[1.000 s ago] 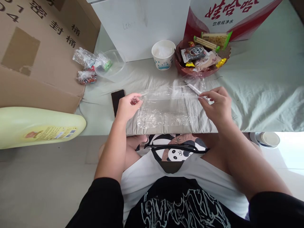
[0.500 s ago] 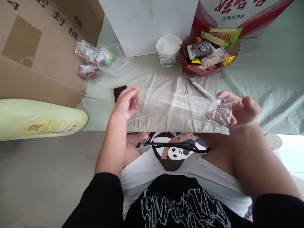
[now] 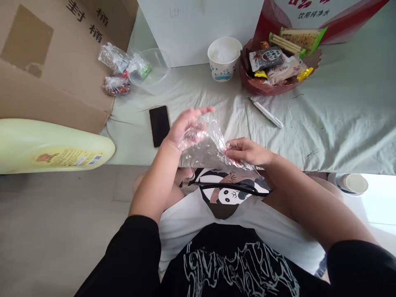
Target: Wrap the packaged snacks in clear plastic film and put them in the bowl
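Clear, crumpled plastic film (image 3: pixel 215 132) stretches between my two hands, above the near edge of the cloth-covered table. My left hand (image 3: pixel 189 128) has film bunched over its palm and curled fingers, with the index finger stretched out to the right. Part of its grip is hidden by the shiny folds. With fingers and thumb pressed together, my right hand (image 3: pixel 247 151) pinches the lower right part of the film. Beside my left wrist a phone (image 3: pixel 160 126) lies face up. A white, pen-like utility knife (image 3: pixel 265 112) lies beyond my right hand.
A bowl of wrapped snacks (image 3: pixel 280 88) and a paper cup (image 3: pixel 225 68) stand at the back. Left of them are a clear plastic tub (image 3: pixel 161 76), film-wrapped bundles (image 3: pixel 116 85), a cardboard box (image 3: pixel 55 82) and a large yellow bottle (image 3: pixel 55 144).
My right hand has moved left, close to my left hand, and now pinches the film. The long stretch of film has gathered between them. My left hand has shifted right, uncovering the phone.
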`<move>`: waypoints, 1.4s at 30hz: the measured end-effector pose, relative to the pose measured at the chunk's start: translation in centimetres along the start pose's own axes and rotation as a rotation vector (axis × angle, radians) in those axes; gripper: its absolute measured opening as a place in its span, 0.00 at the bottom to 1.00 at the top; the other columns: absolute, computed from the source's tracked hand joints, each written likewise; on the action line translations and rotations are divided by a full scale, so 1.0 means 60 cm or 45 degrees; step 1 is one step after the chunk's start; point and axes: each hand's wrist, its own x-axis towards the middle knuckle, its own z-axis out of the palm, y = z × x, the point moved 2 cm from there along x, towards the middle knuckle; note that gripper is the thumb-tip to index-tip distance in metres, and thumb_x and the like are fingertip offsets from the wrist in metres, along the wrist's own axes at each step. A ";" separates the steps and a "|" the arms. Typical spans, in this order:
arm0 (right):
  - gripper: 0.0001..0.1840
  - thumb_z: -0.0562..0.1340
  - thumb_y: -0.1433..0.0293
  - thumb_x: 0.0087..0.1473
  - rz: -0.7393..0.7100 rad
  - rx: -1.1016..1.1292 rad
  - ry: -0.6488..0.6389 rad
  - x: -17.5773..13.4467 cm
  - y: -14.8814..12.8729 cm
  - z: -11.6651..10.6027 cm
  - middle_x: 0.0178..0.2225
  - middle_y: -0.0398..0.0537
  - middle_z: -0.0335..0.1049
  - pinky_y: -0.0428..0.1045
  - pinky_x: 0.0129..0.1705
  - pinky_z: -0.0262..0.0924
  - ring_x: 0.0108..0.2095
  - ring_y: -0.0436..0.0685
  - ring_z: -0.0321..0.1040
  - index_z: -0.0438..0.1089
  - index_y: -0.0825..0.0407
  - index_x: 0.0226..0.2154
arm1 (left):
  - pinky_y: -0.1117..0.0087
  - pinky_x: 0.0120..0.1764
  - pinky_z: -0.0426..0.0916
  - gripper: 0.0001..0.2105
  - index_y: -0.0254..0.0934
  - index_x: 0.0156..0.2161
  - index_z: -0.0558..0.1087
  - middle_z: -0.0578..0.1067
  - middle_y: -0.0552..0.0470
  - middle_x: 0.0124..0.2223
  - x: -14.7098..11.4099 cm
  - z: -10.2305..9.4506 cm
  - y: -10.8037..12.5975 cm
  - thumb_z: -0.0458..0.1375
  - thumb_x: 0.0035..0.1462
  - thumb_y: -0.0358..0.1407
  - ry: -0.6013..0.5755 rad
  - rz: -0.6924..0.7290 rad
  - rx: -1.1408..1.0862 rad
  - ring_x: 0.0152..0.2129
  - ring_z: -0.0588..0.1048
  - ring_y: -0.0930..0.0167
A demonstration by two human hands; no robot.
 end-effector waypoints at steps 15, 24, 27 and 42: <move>0.38 0.67 0.53 0.53 -0.241 0.201 0.918 0.006 0.033 -0.053 0.28 0.40 0.76 0.51 0.27 0.68 0.24 0.55 0.74 0.56 0.42 0.62 | 0.71 0.31 0.74 0.25 0.42 0.57 0.70 0.82 0.50 0.35 0.024 0.030 -0.051 0.68 0.54 0.41 0.171 0.045 -0.014 0.27 0.81 0.69; 0.22 0.69 0.59 0.51 -0.561 -0.514 0.959 -0.032 -0.001 -0.057 0.39 0.47 0.74 0.58 0.44 0.72 0.40 0.59 0.74 0.73 0.42 0.50 | 0.66 0.39 0.74 0.20 0.41 0.47 0.78 0.78 0.52 0.37 -0.002 0.021 -0.025 0.70 0.46 0.35 0.090 0.465 0.396 0.33 0.78 0.70; 0.07 0.66 0.64 0.54 -0.548 -0.857 1.200 -0.039 -0.003 -0.060 0.37 0.49 0.72 0.62 0.46 0.71 0.40 0.61 0.73 0.77 0.44 0.37 | 0.65 0.38 0.72 0.09 0.40 0.41 0.80 0.75 0.52 0.34 -0.003 0.019 -0.026 0.66 0.52 0.33 0.151 0.507 0.705 0.29 0.74 0.71; 0.32 0.71 0.45 0.46 -0.262 0.333 0.649 -0.027 0.004 -0.035 0.35 0.47 0.78 0.58 0.44 0.74 0.38 0.59 0.78 0.71 0.46 0.46 | 0.74 0.18 0.62 0.17 0.41 0.38 0.69 0.75 0.57 0.23 0.004 0.031 -0.049 0.66 0.54 0.50 0.326 0.041 -0.069 0.16 0.74 0.74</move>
